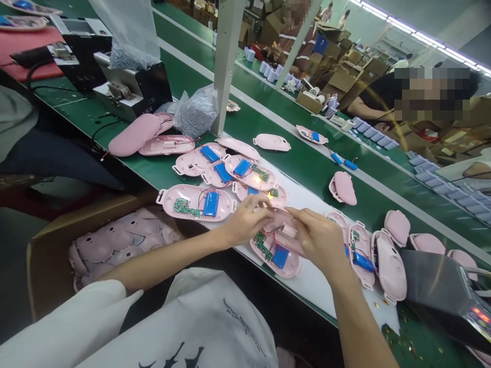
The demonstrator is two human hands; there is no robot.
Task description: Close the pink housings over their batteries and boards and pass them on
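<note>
Right in front of me, a pink plastic shell half [282, 225] with a white block and thin wires inside is tilted up between both hands. My left hand [249, 220] pinches it near its upper left edge, fingers bent. At the right edge, my right hand [316, 237] has its thumb and fingers closed on the same piece. Beneath lies another shell half [293, 268], with a green circuit board [263, 248] and a blue battery [281, 257]. The right hand and the raised piece partly hide it.
Several open pink shells [195, 202] with boards and batteries lie to the left, two with lit yellow lights. More shells [389, 266] and a dark machine [441, 296] stand right. A carton [42, 266] of pink parts is lower left. A post [226, 66] rises beside bags of screws [197, 112].
</note>
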